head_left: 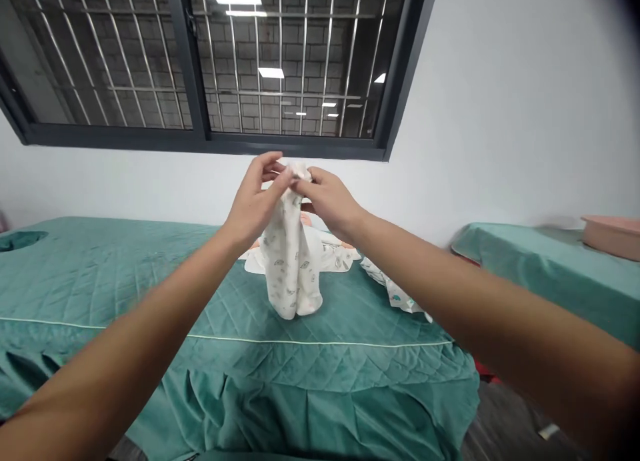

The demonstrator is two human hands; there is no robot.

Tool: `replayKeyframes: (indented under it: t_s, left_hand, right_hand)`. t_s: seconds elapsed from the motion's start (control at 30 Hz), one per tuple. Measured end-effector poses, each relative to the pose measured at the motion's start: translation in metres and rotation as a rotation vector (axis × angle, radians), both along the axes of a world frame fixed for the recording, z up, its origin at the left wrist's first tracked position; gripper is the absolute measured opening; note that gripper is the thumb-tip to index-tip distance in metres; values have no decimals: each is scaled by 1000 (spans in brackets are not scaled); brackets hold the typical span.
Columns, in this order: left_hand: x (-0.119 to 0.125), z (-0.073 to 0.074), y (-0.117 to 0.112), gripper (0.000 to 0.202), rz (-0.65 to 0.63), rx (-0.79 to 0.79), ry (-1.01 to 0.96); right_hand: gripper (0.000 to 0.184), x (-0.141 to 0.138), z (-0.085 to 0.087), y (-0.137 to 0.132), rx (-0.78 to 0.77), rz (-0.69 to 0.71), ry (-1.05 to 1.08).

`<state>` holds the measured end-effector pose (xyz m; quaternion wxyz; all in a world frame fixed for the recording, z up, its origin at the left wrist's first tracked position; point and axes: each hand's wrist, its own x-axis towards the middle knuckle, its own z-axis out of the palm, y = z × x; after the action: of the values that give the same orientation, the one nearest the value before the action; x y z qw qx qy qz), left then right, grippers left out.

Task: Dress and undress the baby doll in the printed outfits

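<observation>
My left hand and my right hand meet in the air above the bed and both pinch the top edge of a small white printed garment. It hangs straight down from my fingers, its two short legs dangling just over the green quilted bed cover. Behind it on the bed lies another white printed garment, spread flat, with something pink partly hidden behind my hands.
A further patterned cloth lies at the bed's right edge. A second green-covered bed stands to the right, bearing a pink tub. A barred dark window fills the white wall behind. Floor shows between the beds.
</observation>
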<state>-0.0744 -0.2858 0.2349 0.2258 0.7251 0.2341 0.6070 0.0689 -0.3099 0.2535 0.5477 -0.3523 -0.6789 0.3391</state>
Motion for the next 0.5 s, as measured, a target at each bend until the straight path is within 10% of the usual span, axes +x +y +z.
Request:
replayKeyframes:
  t_s: [0.27, 0.5]
  left_hand:
    - [-19, -88, 28, 36, 166, -340, 224]
    - [-37, -97, 39, 35, 139, -519, -10]
  right_hand:
    - [33, -2, -27, 61, 14, -100, 330]
    - [22, 49, -118, 115, -264, -720, 62]
